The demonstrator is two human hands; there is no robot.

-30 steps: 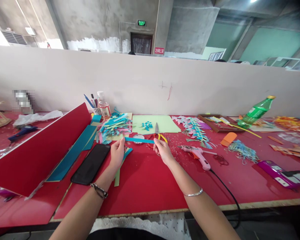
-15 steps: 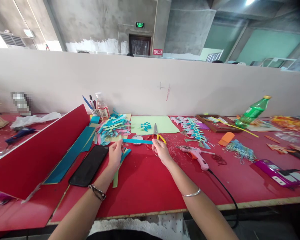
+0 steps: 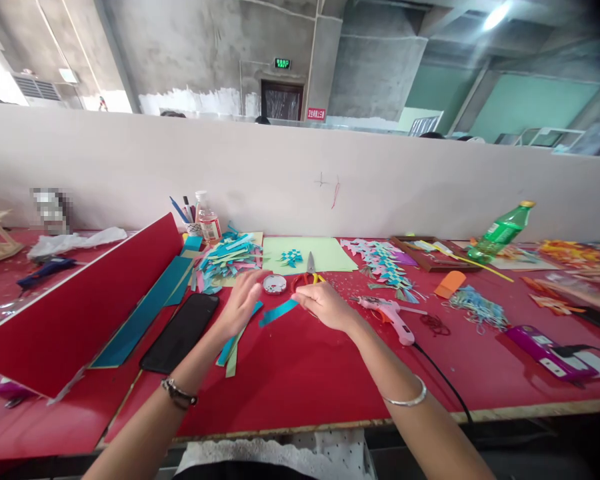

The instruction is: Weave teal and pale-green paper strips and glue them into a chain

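My right hand (image 3: 324, 305) pinches one end of a blue paper strip (image 3: 279, 312), whose other end slants down to the left above the red table. My left hand (image 3: 243, 301) is off the strip, fingers spread, with nothing in it. Beneath and beside it lie more blue and green paper strips (image 3: 234, 347). Just beyond the hands are a small round dish (image 3: 275, 284) and scissors (image 3: 311, 262), the handles partly hidden by my right hand. A woven blue-and-green paper piece (image 3: 291, 257) rests on pale green sheets (image 3: 325, 253).
A black phone (image 3: 181, 332) and an upright red board (image 3: 90, 307) stand left. Cut strips (image 3: 230, 257) are heaped behind. A pink glue gun (image 3: 389, 315) with its cord, woven fish-like pieces (image 3: 383, 263), a purple power strip (image 3: 550, 351) and a green bottle (image 3: 503, 233) are right. Another person's arm (image 3: 587, 290) reaches in.
My left hand has let go of the strip's left end and opened. That end has swung down while my right hand keeps hold. A person's arm has appeared at the far right.
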